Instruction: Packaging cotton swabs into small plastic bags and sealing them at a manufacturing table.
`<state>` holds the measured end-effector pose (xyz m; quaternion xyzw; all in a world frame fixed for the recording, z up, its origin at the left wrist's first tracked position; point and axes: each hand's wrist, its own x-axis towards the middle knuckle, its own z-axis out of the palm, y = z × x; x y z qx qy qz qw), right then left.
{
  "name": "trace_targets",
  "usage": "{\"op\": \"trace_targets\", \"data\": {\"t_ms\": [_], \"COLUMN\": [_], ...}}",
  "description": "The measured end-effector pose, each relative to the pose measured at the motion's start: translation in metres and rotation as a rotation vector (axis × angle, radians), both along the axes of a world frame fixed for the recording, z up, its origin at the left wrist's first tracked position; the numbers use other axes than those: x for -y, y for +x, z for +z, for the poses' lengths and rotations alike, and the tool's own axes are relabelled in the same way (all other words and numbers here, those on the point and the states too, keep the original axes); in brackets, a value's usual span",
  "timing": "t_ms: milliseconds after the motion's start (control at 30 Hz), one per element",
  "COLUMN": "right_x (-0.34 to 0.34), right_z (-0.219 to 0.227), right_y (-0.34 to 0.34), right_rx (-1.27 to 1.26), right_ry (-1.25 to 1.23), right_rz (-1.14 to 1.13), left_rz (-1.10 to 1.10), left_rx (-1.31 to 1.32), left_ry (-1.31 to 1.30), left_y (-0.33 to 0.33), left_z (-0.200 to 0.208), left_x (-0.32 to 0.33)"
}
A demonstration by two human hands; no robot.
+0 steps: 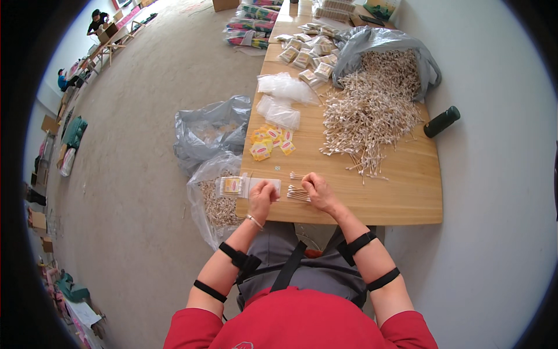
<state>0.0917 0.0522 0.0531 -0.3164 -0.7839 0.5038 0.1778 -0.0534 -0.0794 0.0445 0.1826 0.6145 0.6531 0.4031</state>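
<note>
Curled in close, side by side

With right grip (318, 192) curled over stick ends of loose cotton swabs (298, 193); cannot tell whether pinching any. With left grip (263, 200) bent inward just right of a yellow-carded swab packet (233, 185); cannot tell whether clasping it. Laid tips toward the left grip, probably for even alignment. Ahead of the left grip: yellow label cards (260, 150), clear plastic bags (278, 111), likely for easy reach. Beyond the right grip, crowding the counter (407, 200): a spilling swab pile (372, 110); farther right, a dark green bottle (442, 121).
</note>
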Motion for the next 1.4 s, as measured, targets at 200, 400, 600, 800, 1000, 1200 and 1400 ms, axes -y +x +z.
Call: {"op": "trace_targets", "data": {"t_ms": [200,400,600,800,1000,1200,1400], "right_x": [-0.018,-0.014,0.004,0.008,0.003,-0.005,-0.037], "right_z": [-0.009,-0.011,-0.012,-0.020,-0.024,-0.021,-0.027], "right_y": [0.012,0.002,-0.006,0.008,-0.002,0.014,0.079], "right_rx": [0.234,0.304,0.230,0.223,0.233,0.212,0.466], "right_ry": [0.549,0.609,0.735,0.720,0.708,0.640,0.592], "right_rz": [-0.002,0.047,-0.068,-0.026,-0.175,-0.358,-0.853], "left_rz": [0.180,0.317,0.418,0.172,-0.099,-0.377,-0.389], "left_rx": [-0.365,-0.387,-1.663,-0.724,-1.007,-1.313,-1.176], "left_ry": [-0.295,-0.738,-0.951,-0.589,-0.108,0.022,0.050], "left_y": [-0.053,-0.088,-0.102,-0.073,-0.026,0.017,0.014], "left_z": [-0.039,-0.080,-0.118,-0.031,0.010,-0.006,-0.026], "left_x": [0.111,0.226,0.278,0.173,0.050,-0.037,-0.064]}}
